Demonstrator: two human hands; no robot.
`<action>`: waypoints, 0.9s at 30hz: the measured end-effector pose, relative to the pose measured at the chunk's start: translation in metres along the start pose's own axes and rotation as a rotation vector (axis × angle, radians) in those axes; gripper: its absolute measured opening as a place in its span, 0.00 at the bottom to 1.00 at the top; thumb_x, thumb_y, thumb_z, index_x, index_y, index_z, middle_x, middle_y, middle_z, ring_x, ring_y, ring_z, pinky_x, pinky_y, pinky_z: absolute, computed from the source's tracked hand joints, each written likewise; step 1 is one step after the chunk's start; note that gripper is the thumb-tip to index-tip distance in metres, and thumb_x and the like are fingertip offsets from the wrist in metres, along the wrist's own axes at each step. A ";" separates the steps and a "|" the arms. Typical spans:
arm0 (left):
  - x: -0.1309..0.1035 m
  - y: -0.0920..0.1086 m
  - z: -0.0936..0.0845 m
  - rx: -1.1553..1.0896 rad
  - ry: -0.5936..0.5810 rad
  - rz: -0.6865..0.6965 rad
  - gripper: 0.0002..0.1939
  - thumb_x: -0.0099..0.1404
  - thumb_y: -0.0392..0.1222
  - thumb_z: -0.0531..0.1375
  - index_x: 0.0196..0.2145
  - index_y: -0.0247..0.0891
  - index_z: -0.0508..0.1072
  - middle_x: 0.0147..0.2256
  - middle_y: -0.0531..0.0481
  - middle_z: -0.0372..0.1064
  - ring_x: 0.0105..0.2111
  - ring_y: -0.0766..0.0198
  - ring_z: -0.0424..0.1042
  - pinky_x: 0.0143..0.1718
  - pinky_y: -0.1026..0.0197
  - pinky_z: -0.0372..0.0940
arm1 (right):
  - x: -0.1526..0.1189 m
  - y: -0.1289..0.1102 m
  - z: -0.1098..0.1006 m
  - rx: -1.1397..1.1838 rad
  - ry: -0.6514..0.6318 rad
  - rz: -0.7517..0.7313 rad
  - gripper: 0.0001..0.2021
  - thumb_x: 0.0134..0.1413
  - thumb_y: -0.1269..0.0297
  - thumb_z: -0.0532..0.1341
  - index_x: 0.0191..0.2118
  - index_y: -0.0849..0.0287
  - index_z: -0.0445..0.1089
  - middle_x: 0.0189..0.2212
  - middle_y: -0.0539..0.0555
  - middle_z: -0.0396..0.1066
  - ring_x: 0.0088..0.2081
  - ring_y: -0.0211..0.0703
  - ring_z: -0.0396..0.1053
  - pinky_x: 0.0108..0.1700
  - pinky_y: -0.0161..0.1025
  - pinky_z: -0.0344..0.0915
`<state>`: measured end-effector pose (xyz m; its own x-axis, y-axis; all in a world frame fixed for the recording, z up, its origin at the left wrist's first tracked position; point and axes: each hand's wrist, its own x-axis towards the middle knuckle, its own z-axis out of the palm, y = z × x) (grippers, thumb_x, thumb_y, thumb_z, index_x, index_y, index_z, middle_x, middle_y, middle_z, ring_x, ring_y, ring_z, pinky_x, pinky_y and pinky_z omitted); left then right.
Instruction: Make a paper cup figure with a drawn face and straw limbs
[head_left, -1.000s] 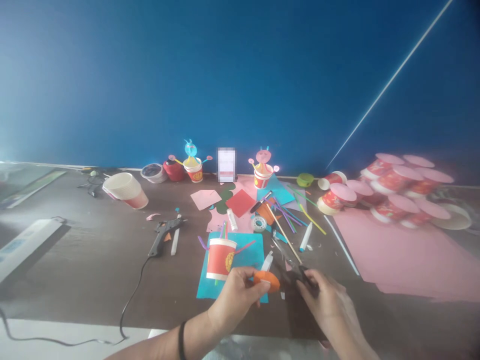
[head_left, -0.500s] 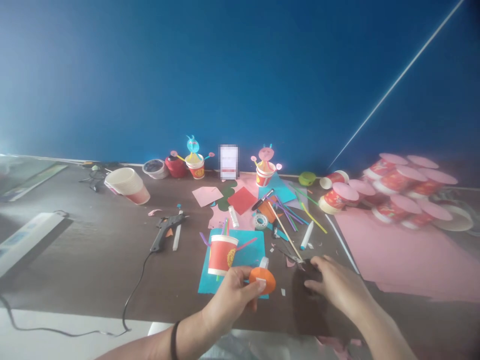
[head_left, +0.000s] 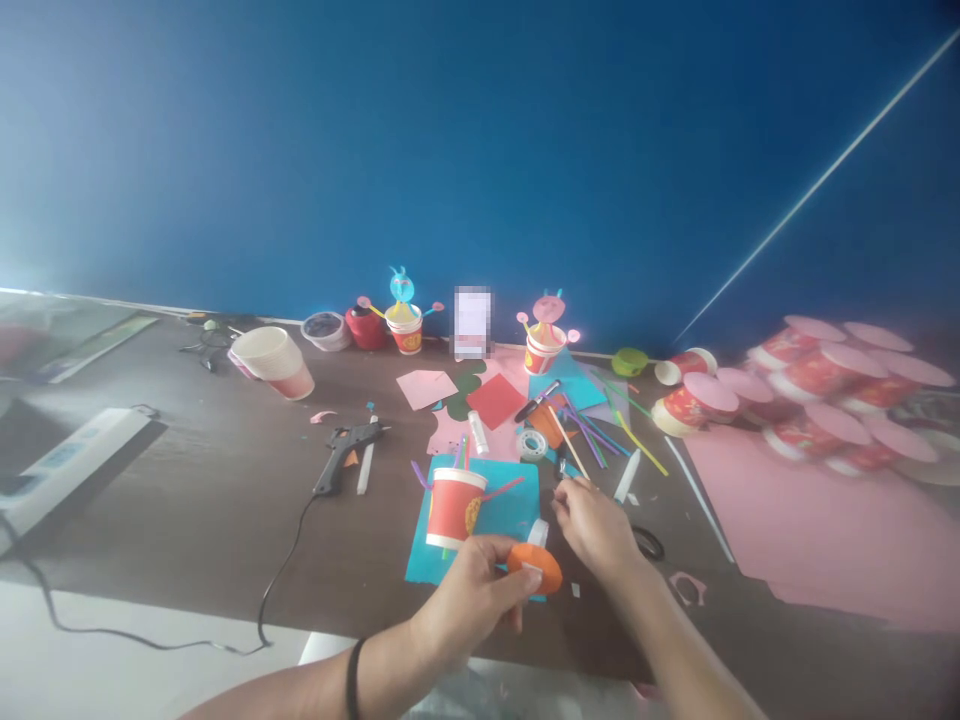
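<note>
My left hand (head_left: 480, 585) pinches an orange paper disc (head_left: 541, 568) that has a small white piece on it. Behind that hand stands a red paper cup (head_left: 457, 505) with colored straws sticking out, on a blue sheet (head_left: 506, 500). My right hand (head_left: 592, 515) is to the right of the blue sheet, by the lower end of a wooden stick (head_left: 568, 440). Its fingers are pressed together, and what they hold, if anything, is hidden. Black scissor handles (head_left: 648, 543) lie partly behind my right wrist.
A glue gun (head_left: 343, 455) with its cord lies at the left, near stacked cups (head_left: 277, 362). Two cup figures (head_left: 405, 328) stand at the back. On the right are red cups with pink discs (head_left: 709, 397) and large pink sheets (head_left: 795, 530). Tape (head_left: 532, 445) lies mid-table.
My right hand has moved left and away from me, and its spread fingers have closed together. My left hand still holds the orange disc. The view has shifted slightly.
</note>
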<state>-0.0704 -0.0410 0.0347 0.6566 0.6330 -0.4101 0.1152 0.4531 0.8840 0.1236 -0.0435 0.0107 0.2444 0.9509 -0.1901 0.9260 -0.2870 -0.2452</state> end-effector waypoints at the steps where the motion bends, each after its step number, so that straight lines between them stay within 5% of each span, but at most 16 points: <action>1: 0.000 0.000 0.000 0.001 0.000 0.002 0.14 0.59 0.47 0.59 0.34 0.31 0.74 0.18 0.55 0.62 0.15 0.74 0.57 0.20 0.68 0.50 | 0.002 0.000 0.000 -0.010 -0.012 0.006 0.06 0.57 0.68 0.54 0.35 0.57 0.68 0.37 0.53 0.71 0.36 0.44 0.72 0.34 0.37 0.58; 14: 0.002 0.001 -0.001 0.040 0.012 -0.007 0.13 0.59 0.46 0.58 0.32 0.32 0.74 0.20 0.53 0.64 0.15 0.74 0.57 0.18 0.68 0.47 | 0.006 0.002 -0.003 0.080 -0.071 0.013 0.06 0.56 0.70 0.53 0.30 0.58 0.66 0.31 0.53 0.71 0.33 0.42 0.70 0.33 0.35 0.57; 19: 0.004 -0.001 -0.001 0.045 0.056 -0.042 0.14 0.58 0.49 0.60 0.30 0.32 0.71 0.19 0.53 0.65 0.15 0.72 0.59 0.18 0.67 0.49 | -0.019 -0.002 -0.043 0.246 -0.058 -0.049 0.06 0.61 0.62 0.50 0.35 0.55 0.61 0.30 0.48 0.68 0.31 0.36 0.67 0.33 0.31 0.60; 23: 0.006 0.000 0.001 0.055 0.033 -0.039 0.14 0.58 0.49 0.60 0.29 0.33 0.70 0.19 0.53 0.65 0.14 0.73 0.58 0.16 0.68 0.47 | -0.044 -0.018 -0.079 0.506 -0.229 -0.136 0.10 0.61 0.58 0.49 0.31 0.54 0.60 0.24 0.45 0.63 0.24 0.34 0.61 0.27 0.31 0.59; 27: 0.005 0.009 0.003 0.137 0.022 -0.017 0.17 0.57 0.52 0.59 0.26 0.33 0.68 0.19 0.54 0.62 0.13 0.73 0.58 0.15 0.68 0.49 | -0.052 -0.035 -0.094 0.475 -0.298 -0.214 0.06 0.56 0.63 0.53 0.29 0.55 0.62 0.28 0.45 0.65 0.27 0.35 0.62 0.31 0.32 0.59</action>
<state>-0.0635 -0.0360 0.0413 0.6370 0.6403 -0.4292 0.2284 0.3750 0.8984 0.1056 -0.0716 0.1185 -0.0885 0.9394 -0.3311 0.6990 -0.1782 -0.6925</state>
